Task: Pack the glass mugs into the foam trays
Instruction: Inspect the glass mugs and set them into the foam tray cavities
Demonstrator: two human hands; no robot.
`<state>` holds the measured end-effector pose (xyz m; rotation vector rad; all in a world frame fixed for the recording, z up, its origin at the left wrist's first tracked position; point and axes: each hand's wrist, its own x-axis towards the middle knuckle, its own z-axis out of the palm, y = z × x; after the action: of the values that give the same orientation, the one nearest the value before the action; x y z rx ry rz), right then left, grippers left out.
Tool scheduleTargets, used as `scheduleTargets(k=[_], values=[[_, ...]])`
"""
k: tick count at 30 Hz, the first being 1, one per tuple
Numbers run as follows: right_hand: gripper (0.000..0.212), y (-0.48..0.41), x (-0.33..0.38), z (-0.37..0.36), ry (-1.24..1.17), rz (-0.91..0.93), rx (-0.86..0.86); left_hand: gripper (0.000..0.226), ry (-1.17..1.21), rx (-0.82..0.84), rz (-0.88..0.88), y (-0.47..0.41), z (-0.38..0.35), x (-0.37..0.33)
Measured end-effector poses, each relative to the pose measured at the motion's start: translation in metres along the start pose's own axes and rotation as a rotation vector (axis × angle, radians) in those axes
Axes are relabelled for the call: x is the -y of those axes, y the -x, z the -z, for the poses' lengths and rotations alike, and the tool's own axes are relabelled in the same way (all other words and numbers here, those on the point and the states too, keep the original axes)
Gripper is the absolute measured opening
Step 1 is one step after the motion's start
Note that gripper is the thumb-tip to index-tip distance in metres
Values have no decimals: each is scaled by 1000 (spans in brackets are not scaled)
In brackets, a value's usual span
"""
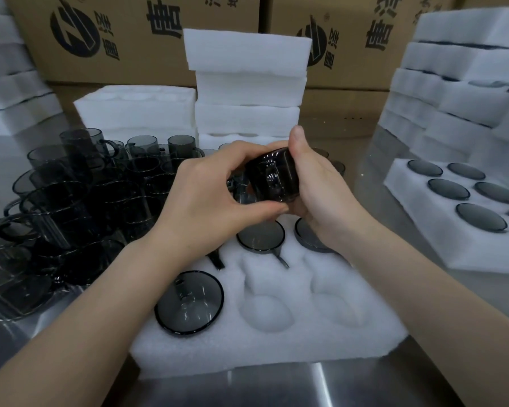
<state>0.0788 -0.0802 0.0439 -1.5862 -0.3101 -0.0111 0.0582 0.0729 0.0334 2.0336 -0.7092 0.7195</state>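
while held above foam tray (pixel 276 345), smoky mug (pixel 272 177) gripped between left hand (pixel 209 198), right hand (pixel 318 183).

This is looking like a factory packing room: printed cartons (pixel 130 39) are standing behind the steel desk's (pixel 365 386) far edge, foam trays (pixel 247 92) are sitting in stacks, and mugs (pixel 71 201) are crowding its left side.

glossy smoked-glass mug (pixel 272 177), matt white foam tray (pixel 276 342)
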Motion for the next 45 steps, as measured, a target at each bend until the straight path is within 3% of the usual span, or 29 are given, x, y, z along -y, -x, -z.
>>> scheduleTargets(k=[6, 11, 19, 29, 34, 39, 45], values=[[52, -2, -5, 5, -211, -12, 59, 55, 156, -23, 77, 1, 0, 4], [54, -5, -5, 6, -233, -44, 43, 60, 227, 33, 50, 1, 0, 5], [53, -8, -8, 2, 66, 107, -241, 67, -112, 178, -206, -1, -5, -6], [63, -11, -6, 12, -133, -120, -195, 64, -52, 179, -207, 0, -2, -10], [59, -12, -7, 19, -248, -167, -246, 56, 163, 212, -125, 4, -8, -11], [67, -11, -9, 15, -189, -99, -210, 62, 95, 172, -41, 1, -6, -9], [56, -12, -8, 0, 107, -25, -249, 76, -116, 206, -20, -2, -5, -8]])
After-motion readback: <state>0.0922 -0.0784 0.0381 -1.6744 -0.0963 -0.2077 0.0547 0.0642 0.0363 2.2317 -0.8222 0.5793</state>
